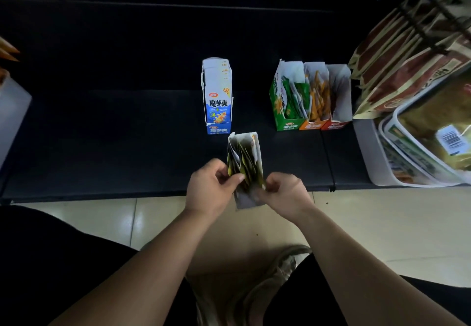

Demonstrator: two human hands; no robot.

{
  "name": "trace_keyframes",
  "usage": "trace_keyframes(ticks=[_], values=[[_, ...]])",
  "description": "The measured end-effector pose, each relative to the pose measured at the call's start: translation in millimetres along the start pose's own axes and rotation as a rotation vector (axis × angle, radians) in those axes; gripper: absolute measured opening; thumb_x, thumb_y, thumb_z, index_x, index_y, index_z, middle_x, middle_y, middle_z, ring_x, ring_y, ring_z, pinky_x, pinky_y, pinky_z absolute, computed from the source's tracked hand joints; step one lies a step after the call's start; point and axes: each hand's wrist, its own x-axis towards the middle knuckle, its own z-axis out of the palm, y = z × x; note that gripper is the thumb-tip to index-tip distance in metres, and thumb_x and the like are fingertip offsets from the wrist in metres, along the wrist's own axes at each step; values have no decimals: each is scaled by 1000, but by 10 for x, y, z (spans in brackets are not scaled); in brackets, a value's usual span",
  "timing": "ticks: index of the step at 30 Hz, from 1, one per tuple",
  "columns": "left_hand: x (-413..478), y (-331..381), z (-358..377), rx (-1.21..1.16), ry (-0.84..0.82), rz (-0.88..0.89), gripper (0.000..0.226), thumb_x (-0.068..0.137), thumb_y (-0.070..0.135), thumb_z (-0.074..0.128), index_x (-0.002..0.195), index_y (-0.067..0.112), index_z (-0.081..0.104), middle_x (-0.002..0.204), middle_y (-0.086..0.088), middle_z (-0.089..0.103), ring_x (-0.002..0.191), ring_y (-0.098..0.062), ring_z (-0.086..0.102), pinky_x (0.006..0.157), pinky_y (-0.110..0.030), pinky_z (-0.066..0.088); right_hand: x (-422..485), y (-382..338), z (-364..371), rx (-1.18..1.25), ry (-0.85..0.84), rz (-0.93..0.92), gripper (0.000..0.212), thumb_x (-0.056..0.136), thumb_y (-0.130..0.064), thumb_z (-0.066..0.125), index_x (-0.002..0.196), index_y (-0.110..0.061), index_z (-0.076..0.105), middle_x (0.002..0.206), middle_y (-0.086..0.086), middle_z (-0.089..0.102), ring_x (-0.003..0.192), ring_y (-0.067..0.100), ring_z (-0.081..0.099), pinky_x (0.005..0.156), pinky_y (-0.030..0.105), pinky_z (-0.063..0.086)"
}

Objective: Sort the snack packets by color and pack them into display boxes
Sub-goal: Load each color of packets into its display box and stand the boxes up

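The left hand pinches the yellow packets, the right hand grips the box; its length runs straight away from both.

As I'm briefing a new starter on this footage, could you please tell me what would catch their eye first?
The left hand and right hand grip a white display box of yellow packets at the front edge of the dark shelf. Behind it a blue box stands alone; further right a green box, orange box and red box sit side by side.
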Motion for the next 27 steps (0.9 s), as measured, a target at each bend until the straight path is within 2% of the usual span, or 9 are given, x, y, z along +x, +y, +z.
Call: trace_keyframes(ticks=[3,5,9,12,15,18,21,23,27], values=[[-30,-14,-3,19,-44,14,29,86,32,81,74,21,57,65,11,63,59,-8,59,55,-28,48,93,0,-35,98,154,8,32,89,-30,74,66,-25,52,59,-7,56,64,28,62,56,42,57],[-52,-8,12,33,-74,36,32,90,28,78,71,26,51,61,16,58,56,-3,54,52,-19,38,151,-63,-51,147,244,-28,34,91,-30,73,66,-26,50,62,-8,54,64,23,60,56,40,52],[-38,18,16,102,-69,77,41,92,24,74,69,32,41,58,11,45,53,-5,45,50,-16,28,265,-224,-68,188,298,-78,34,93,-36,73,70,-24,50,74,-6,55,65,10,51,59,29,44],[-8,52,7,122,-84,104,36,91,22,74,72,29,44,61,10,44,54,-6,41,52,-23,30,344,-303,-106,304,289,-33,36,92,-39,75,71,-19,53,65,-2,59,59,12,54,58,36,53],[10,78,-5,129,-90,86,36,92,24,73,71,30,44,59,11,46,52,-6,43,51,-26,33,397,-418,-126,488,248,38,27,95,-33,74,78,-14,65,73,12,70,60,22,69,61,40,63],[40,57,-5,75,-79,33,36,92,25,73,70,28,45,54,11,49,50,-8,44,50,-27,35,409,-500,-121,661,200,98,14,100,-25,67,91,-15,72,79,9,74,66,24,75,68,39,65],[50,55,21,29,-73,18,26,93,24,72,77,19,53,56,9,52,51,-11,43,52,-34,42,362,-465,-151,638,177,134,17,102,-16,57,97,-21,72,85,6,71,62,19,67,64,34,60],[39,63,44,22,-63,14,26,93,24,72,78,16,52,57,6,51,53,-19,46,54,-39,45,315,-368,-126,606,137,141,22,97,-5,57,99,-22,73,88,1,73,69,15,67,68,30,58],[25,76,48,-16,-57,16,29,92,24,72,76,18,49,60,2,54,57,-24,51,57,-44,48,223,-145,9,294,-54,40,42,83,-13,78,116,-37,67,101,-12,74,97,8,70,81,24,56]])
